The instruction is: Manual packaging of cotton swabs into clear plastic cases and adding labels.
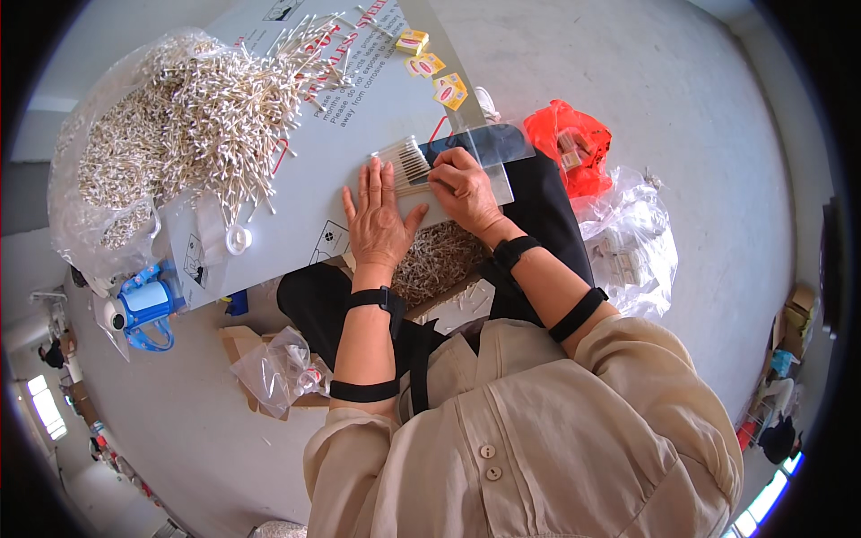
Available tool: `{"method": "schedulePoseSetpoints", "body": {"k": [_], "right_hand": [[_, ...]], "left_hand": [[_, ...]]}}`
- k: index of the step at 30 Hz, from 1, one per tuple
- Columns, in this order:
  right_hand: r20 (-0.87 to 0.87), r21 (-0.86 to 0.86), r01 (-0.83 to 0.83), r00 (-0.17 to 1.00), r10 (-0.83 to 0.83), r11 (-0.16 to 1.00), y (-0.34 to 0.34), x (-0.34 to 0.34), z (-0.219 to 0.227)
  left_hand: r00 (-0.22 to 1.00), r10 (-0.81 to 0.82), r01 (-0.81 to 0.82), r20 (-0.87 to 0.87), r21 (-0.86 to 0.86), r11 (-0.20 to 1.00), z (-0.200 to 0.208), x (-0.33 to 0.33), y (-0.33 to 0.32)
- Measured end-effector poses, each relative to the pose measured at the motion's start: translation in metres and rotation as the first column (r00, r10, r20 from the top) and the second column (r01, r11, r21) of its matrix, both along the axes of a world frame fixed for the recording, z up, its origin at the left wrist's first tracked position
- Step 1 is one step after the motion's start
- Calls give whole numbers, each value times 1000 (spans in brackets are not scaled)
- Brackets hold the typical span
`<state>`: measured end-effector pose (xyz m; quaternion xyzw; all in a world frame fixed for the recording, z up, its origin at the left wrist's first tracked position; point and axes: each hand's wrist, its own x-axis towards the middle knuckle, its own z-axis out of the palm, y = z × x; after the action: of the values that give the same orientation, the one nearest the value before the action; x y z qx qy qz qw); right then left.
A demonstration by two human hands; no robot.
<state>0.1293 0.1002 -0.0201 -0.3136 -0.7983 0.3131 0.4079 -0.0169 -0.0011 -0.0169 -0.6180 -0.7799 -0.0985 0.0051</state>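
Note:
A row of cotton swabs lies side by side near the table's right edge. My left hand rests flat beside it, fingers stretched out, their tips touching the near left end of the row. At the row's right side my right hand is closed, its fingers curled and pinched together; what they hold, if anything, is hidden. Just beyond that hand lies a clear plastic sheet with a dark area under it. A large heap of loose cotton swabs spills from a clear plastic bag on the left.
Small yellow-and-white packets lie on the grey printed table. A white tape roll and blue bottle are near its left edge. Below my hands stands a box of swabs. A red bag and clear bag are right.

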Motion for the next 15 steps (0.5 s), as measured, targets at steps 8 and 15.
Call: {"method": "schedulePoseSetpoints", "body": {"k": [8, 15], "right_hand": [[18, -1, 1, 1000, -1, 1000, -1, 0, 0], [19, -1, -4, 1000, 4, 1000, -1, 0, 0]], "left_hand": [[1000, 3, -3, -10, 2, 1000, 0, 0, 0], [1000, 3, -3, -2, 0, 1000, 0, 0, 0]]}}
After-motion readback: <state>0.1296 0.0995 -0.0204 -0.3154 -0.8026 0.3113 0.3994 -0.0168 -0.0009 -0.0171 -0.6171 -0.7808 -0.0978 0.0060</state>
